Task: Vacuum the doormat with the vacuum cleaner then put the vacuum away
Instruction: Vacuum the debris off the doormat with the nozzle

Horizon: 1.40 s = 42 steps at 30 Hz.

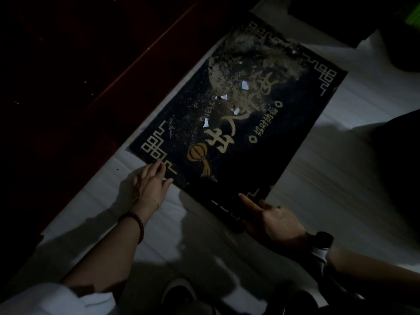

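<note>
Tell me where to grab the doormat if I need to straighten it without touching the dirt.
Grip the doormat by its near short edge, from your side. It lies flat on the floor, the left hand already rests at that corner, and the dust and paper scraps sit toward the far half.

Bare floor [341, 169] beside doormat [284, 133]

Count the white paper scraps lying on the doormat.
5 clear ones on the doormat: one far up, the biggest mid-mat, one just below it, one lower, one nearest the left hand. The dust may hide smaller ones.
</note>
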### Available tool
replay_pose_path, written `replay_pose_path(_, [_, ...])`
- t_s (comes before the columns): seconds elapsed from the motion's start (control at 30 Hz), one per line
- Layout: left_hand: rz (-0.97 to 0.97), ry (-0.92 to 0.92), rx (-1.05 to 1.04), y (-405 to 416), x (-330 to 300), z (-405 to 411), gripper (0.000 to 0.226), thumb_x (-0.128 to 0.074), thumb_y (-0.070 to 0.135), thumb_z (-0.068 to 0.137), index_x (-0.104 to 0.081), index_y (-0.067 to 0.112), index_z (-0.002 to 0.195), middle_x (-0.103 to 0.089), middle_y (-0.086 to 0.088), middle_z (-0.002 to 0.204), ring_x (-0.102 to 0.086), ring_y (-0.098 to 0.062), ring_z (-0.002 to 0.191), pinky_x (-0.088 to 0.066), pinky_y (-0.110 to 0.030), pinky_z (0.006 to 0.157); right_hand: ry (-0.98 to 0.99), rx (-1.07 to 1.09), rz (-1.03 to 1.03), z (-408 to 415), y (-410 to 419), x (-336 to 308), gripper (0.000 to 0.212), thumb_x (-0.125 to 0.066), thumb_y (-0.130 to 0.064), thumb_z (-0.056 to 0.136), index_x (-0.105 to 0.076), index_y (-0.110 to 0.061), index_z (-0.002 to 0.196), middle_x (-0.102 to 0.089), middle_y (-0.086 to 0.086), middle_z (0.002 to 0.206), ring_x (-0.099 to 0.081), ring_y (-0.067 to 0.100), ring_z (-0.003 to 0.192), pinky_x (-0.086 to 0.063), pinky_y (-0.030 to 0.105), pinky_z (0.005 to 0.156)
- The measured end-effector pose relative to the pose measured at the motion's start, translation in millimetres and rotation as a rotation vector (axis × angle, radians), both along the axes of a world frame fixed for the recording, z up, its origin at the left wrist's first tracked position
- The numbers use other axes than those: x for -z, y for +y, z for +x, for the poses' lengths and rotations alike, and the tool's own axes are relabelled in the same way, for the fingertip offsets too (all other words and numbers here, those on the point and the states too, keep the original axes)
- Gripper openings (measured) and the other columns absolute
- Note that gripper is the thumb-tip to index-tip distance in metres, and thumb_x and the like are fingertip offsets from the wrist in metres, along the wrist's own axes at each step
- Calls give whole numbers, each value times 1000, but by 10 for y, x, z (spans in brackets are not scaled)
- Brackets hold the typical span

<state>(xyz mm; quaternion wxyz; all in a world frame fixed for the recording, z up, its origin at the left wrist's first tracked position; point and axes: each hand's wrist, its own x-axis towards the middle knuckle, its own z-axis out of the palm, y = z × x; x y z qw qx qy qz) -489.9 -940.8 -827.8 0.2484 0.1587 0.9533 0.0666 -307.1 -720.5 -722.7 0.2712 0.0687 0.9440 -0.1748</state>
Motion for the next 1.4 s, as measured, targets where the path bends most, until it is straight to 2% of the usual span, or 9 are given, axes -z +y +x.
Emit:
replay_pose_path(0.17, [53,-27,-88,-40,-27,-9,45,-48,31,95,-42,24,139,-4,-5,157,-2,-26,144,-13,-45,115,106,42,-24,-136,13,-118,62,-32,-48,93,-3,-35,146,-51,3,127,-59,27,101,-46,33,79])
replay_pose_path(0.3, [61,-67,-37,-211,-47,-149,49,-42,20,97,-30,19,144,-12,-4,157,-14,-24,143,-20,-47,114,158,-27,-12,-697,-147,-80,61,-32,-48,95,-3,-33,146,-52,7,121,-59,26,97,-45,33,77])
replay_pose_path(0.43, [26,-92,-39,-307,-41,-206,50,-35,18,99,-22,19,147,-10,6,157,-8,-21,144,-17,-45,115,173,-91,-8,-984,-323,63,59,-34,-46,95,-10,-28,146,-55,11,117,-59,28,95,-40,30,70])
replay_pose_path(0.8, [-190,-107,-53,-91,-125,-112,56,-28,41,99,-12,21,149,4,8,157,9,-24,144,-7,-46,115,1,-79,-36,-136,-104,5,61,-31,-48,95,-2,-33,147,-45,7,135,-55,30,110,-46,34,87])
replay_pose_path(1.03, [-288,-170,-21,14,-175,-112,70,-29,51,96,-1,15,149,13,1,157,13,-25,144,-6,-46,116,43,79,-199,189,149,-175,59,-45,-38,92,-18,-36,145,-55,0,130,-57,22,110,-44,27,83])
replay_pose_path(1.13, [-272,-106,17,69,-208,-87,66,-34,45,97,-12,11,149,3,-3,158,7,-23,145,-10,-44,117,92,162,-201,81,248,-232,57,-49,-35,91,-26,-33,143,-65,2,110,-61,21,103,-40,23,77])
replay_pose_path(1.23, [-163,-34,109,162,-191,135,54,-37,36,97,-27,13,145,-14,-4,156,-4,-22,145,-14,-42,116,22,252,-304,-121,420,-209,53,-49,-32,93,-31,-29,142,-60,-10,69,-63,7,64,-40,13,62])
replay_pose_path(1.3, [-142,-71,177,200,-160,351,56,-37,36,97,-22,15,147,-8,-4,157,-2,-21,145,-12,-42,117,-16,320,-426,-214,523,-135,49,-48,-29,94,-34,-27,141,-57,-15,47,-54,1,41,-43,12,48])
replay_pose_path(1.4, [-131,-109,183,168,-96,428,58,-37,32,97,-13,17,149,3,-3,158,4,-20,145,-12,-42,117,-72,329,-521,-268,545,37,49,-49,-27,94,-36,-23,141,-56,-22,43,-53,2,36,-45,16,43])
